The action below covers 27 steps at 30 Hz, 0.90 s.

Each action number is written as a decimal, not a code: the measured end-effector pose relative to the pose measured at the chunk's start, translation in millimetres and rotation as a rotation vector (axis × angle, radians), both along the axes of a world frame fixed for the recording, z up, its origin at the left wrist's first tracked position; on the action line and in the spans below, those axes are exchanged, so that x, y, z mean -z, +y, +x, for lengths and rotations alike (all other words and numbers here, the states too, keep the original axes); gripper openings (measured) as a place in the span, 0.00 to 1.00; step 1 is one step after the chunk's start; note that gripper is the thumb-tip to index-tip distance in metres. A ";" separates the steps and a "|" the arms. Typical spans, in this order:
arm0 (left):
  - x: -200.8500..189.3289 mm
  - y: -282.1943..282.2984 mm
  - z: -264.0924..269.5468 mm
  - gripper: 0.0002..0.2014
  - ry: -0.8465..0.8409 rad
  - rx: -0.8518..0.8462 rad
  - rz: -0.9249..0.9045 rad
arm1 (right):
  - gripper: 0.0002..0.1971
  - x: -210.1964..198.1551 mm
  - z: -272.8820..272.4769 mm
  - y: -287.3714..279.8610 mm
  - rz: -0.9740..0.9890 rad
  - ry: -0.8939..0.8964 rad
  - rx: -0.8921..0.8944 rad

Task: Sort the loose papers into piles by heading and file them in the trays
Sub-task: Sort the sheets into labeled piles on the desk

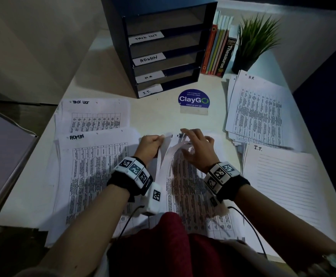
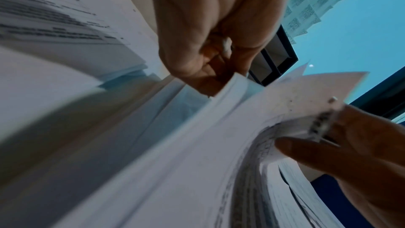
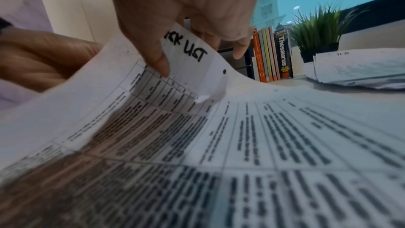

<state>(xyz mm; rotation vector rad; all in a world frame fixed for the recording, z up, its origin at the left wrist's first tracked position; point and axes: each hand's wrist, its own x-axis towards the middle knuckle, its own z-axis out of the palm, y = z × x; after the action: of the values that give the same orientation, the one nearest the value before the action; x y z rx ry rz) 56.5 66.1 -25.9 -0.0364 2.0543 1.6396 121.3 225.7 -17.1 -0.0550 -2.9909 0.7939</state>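
A loose stack of printed papers lies on the desk in front of me. My left hand grips the top edge of a bundle of lifted sheets, held up on edge; its curled fingers close round the bundle. My right hand pinches the curled top corner of a sheet headed TASK LIST, thumb on top. Sorted piles lie around: TASK LIST, ADMIN, HR, I.T.. The dark tray unit stands behind, its shelves labelled the same.
A row of books and a potted plant stand right of the trays. A round blue ClayGo sign sits mid-desk. The desk's left edge runs diagonally. Wrist-camera cables hang near my lap.
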 end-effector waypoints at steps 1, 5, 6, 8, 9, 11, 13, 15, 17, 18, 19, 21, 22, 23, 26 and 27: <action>2.2 -1.0 -2.1 0.15 0.018 -0.015 -0.020 | 0.25 1.5 1.4 0.7 0.018 0.052 -0.002; 9.2 -8.8 -5.5 0.14 0.029 -0.058 -0.101 | 0.15 8.0 12.8 2.6 0.113 0.269 -0.064; 8.3 -9.7 -4.1 0.08 0.013 -0.029 -0.129 | 0.15 9.6 16.5 2.6 0.149 0.308 -0.080; 11.6 -11.4 -2.7 0.08 0.007 0.012 -0.197 | 0.14 11.1 21.9 2.6 0.194 0.352 -0.105; 15.7 -11.5 -3.0 0.09 0.025 0.020 -0.247 | 0.12 10.8 23.6 2.9 0.209 0.360 -0.110; 17.8 -10.4 -2.5 0.08 0.086 0.017 -0.341 | 0.06 8.7 24.7 2.9 0.226 0.361 -0.118; 16.2 -8.3 -1.8 0.05 0.138 0.003 -0.381 | 0.06 6.4 22.7 2.5 0.189 0.329 -0.124; 13.8 -6.4 -0.6 0.05 0.163 -0.018 -0.377 | 0.06 3.0 17.4 1.2 0.120 0.275 -0.098; 9.0 -3.6 2.2 0.05 0.207 -0.016 -0.396 | 0.11 -0.6 10.6 -0.3 0.057 0.163 -0.071; 6.6 -2.7 4.0 0.05 0.214 -0.016 -0.396 | 0.17 -2.6 7.2 -1.0 0.047 0.088 -0.068; 5.7 -2.1 5.7 0.05 0.215 -0.022 -0.385 | 0.21 -4.4 3.7 -1.0 0.051 0.029 -0.065; 1.8 -0.6 9.7 0.07 0.198 -0.026 -0.352 | 0.27 -6.8 -2.8 -1.9 0.062 -0.042 -0.060; -0.3 -0.2 11.3 0.09 0.188 -0.020 -0.333 | 0.28 -7.9 -5.3 -2.2 0.068 -0.062 -0.063; -0.7 0.0 11.9 0.11 0.182 -0.008 -0.312 | 0.28 -8.6 -7.6 -2.6 0.078 -0.081 -0.069; -3.6 -1.4 12.3 0.11 0.202 0.026 -0.285 | 0.23 -8.9 -10.1 -3.8 0.128 -0.127 -0.095; -2.1 -2.2 11.4 0.11 0.214 0.036 -0.283 | 0.20 -8.9 -9.9 -4.2 0.143 -0.141 -0.108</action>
<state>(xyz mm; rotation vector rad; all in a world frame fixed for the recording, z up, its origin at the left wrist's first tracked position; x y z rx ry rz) 67.9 63.8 -23.8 0.0823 2.4218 1.3701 111.4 221.4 -8.2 0.0583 -3.1989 0.6066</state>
